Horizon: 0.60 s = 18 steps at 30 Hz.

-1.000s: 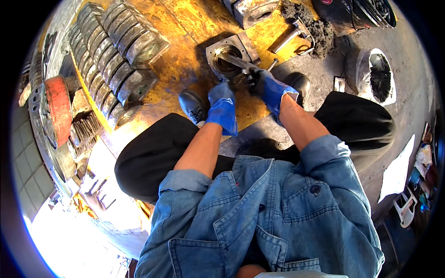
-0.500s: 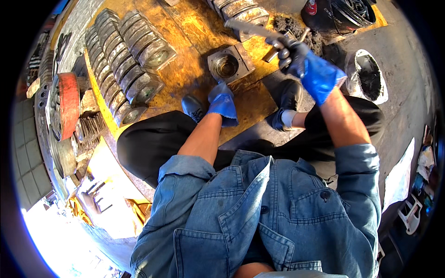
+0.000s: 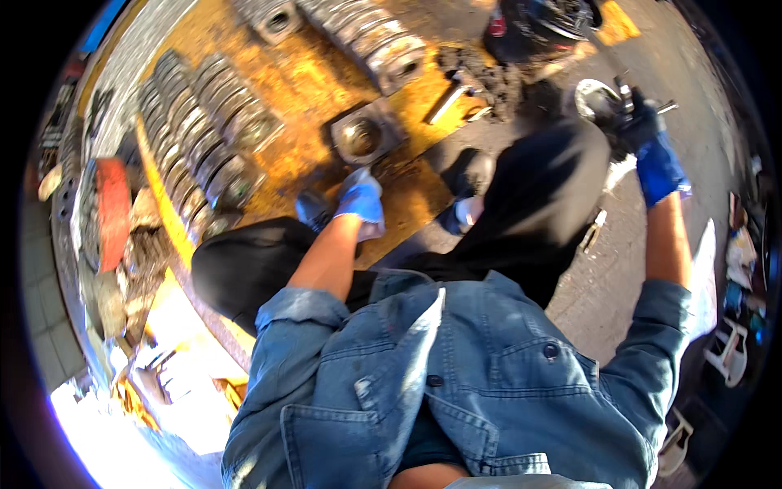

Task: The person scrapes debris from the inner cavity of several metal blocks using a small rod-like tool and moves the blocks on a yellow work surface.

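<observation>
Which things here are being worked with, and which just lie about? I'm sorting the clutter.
In use:
left hand beside the square metal block
right hand gripping a small metal tool

Lying about:
rows of metal parts
metal bar
red disc

Two gloved hands [image 3: 360,198]; one square metal block [image 3: 362,135].

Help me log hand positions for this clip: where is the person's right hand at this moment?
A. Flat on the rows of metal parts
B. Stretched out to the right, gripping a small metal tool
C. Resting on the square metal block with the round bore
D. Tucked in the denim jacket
B: the blue-gloved right hand is out at the right over grey floor, closed on a small metal tool.
</observation>
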Each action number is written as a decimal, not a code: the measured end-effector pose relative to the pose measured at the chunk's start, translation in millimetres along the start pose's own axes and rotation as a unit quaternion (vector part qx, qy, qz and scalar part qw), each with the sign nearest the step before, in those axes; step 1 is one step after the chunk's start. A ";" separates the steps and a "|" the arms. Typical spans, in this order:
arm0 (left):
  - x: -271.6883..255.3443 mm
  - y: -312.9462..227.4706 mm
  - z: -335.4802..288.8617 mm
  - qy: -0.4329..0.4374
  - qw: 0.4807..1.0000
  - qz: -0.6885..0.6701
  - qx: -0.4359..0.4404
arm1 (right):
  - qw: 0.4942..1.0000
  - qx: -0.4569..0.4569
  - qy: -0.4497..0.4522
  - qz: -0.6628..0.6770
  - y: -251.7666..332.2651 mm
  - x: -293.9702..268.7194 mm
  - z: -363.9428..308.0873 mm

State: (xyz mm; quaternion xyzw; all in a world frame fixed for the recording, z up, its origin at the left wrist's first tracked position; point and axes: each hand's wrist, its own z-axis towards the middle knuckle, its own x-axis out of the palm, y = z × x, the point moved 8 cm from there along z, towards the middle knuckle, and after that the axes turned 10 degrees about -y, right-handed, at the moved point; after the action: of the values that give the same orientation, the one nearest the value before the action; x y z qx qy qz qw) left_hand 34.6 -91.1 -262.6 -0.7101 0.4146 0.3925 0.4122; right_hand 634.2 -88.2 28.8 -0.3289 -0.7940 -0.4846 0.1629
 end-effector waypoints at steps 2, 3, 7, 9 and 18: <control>23.1 -0.2 -5.0 0.039 0.976 -0.211 -0.028 | 0.988 -0.077 -0.135 0.011 7.5 -84.3 -8.9; 36.2 -9.8 -8.7 0.057 0.956 -0.287 -0.037 | 0.973 -0.114 -0.202 0.012 11.9 -127.3 -18.3; 26.8 14.8 7.7 0.022 0.994 -0.036 0.099 | 0.933 -0.123 -0.323 -0.101 -83.4 -157.1 -39.6; 29.8 -3.7 -4.3 0.045 0.988 -0.055 0.134 | 0.904 -0.092 -0.380 -0.174 -89.9 -183.6 -61.9; 20.2 8.5 9.4 0.008 0.979 -0.024 0.201 | 0.470 -0.219 -0.398 -0.757 -115.5 -157.0 -57.9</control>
State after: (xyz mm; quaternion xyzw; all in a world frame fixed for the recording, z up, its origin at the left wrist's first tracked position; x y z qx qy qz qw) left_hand 31.9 -90.6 -286.2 -0.6257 0.4710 0.2858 0.5523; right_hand 666.9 -232.5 -110.7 0.2177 -0.5804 -0.3943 -0.6784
